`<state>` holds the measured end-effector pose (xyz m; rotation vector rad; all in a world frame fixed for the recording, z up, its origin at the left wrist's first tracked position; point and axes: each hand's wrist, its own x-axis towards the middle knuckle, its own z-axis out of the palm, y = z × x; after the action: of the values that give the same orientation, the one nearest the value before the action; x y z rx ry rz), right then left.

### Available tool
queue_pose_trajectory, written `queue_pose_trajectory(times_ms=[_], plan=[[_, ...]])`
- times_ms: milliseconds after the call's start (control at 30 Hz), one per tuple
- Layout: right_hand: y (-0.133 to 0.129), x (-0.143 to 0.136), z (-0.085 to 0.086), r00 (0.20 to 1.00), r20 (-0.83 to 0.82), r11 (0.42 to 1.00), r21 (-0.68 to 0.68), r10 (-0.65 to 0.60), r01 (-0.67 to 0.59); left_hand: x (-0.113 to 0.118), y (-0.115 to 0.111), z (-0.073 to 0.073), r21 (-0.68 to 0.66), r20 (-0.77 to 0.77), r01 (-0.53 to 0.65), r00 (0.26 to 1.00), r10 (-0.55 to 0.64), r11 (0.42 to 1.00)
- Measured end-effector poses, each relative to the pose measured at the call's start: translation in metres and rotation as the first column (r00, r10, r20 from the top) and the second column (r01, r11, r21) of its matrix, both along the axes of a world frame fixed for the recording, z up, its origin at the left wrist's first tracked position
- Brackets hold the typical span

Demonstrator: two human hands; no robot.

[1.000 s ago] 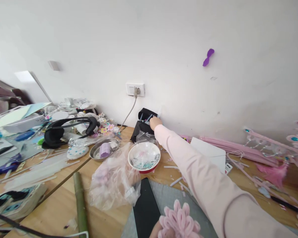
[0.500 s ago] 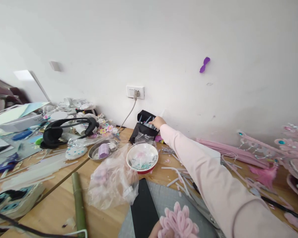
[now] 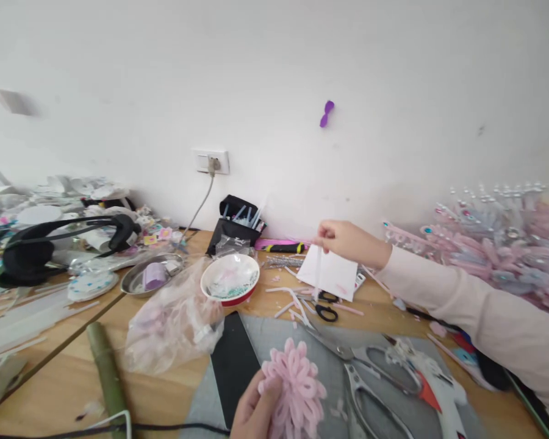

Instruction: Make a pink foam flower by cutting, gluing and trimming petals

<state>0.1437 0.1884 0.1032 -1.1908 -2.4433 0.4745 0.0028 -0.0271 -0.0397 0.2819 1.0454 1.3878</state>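
Note:
A fluffy pink looped flower [image 3: 297,390] is pinched between the thumb and fingers of my left hand [image 3: 258,405] at the bottom centre, over the grey mat. My right hand [image 3: 336,238] is raised above a white paper [image 3: 333,271], fingers pinched on a thin translucent strip [image 3: 318,271] that hangs down. Black-handled scissors [image 3: 327,306] lie just below the strip. Left of my right hand, an open black pouch [image 3: 235,228] holds several pale sticks.
A black phone [image 3: 235,366], large metal scissors [image 3: 366,366] and a white glue gun [image 3: 443,390] lie on the mat [image 3: 269,332]. Beads fill a red-rimmed bowl [image 3: 230,280]. Pink ornaments [image 3: 507,244] crowd the right; a green bamboo piece [image 3: 106,366] lies left.
My right hand has left the black pouch and moved right, with a translucent strip in its fingers. The view has turned right, and the flower in my left hand shows more fully.

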Motion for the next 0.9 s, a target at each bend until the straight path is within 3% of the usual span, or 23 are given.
queue_pose_trajectory(times_ms=[100,233,400,467,533,633,700,800,900], plan=[[-0.039,0.026,-0.032,0.993,0.116,1.000,-0.029,0.009,-0.006,0.003,-0.002,0.009,-0.018,-0.046,0.034,0.998,-0.034,0.999],[-0.063,0.035,-0.061,0.982,0.189,1.000,-0.029,0.013,-0.008,0.003,-0.005,0.015,-0.018,-0.132,0.061,0.989,-0.063,0.998],[-0.075,0.048,-0.061,0.979,0.199,0.978,-0.206,0.040,0.002,0.001,-0.005,0.016,-0.023,-0.173,0.032,0.984,-0.035,0.999],[-0.085,0.068,-0.055,0.988,0.150,0.983,-0.174,-0.033,0.059,0.000,-0.005,0.016,-0.013,-0.190,0.027,0.981,-0.029,1.000],[-0.103,0.097,-0.052,0.981,-0.002,0.977,-0.079,-0.196,0.196,-0.002,-0.005,0.016,-0.020,-0.210,0.024,0.977,-0.028,1.000],[-0.143,0.150,-0.063,0.906,-0.206,0.929,-0.072,-0.369,0.362,-0.003,-0.004,0.016,-0.036,-0.239,-0.009,0.971,0.001,0.999],[-0.172,0.182,-0.080,0.802,-0.297,0.854,-0.129,-0.518,0.504,0.002,-0.004,0.017,-0.044,-0.252,0.005,0.968,-0.016,0.999],[-0.205,0.215,-0.110,0.578,-0.356,0.677,-0.315,-0.734,0.665,0.020,-0.006,0.022,-0.095,-0.227,0.127,0.963,-0.146,0.987],[-0.218,0.229,-0.130,0.413,-0.455,0.609,-0.483,-0.789,0.630,0.048,-0.007,0.031,-0.165,-0.169,0.335,0.917,-0.361,0.928]])
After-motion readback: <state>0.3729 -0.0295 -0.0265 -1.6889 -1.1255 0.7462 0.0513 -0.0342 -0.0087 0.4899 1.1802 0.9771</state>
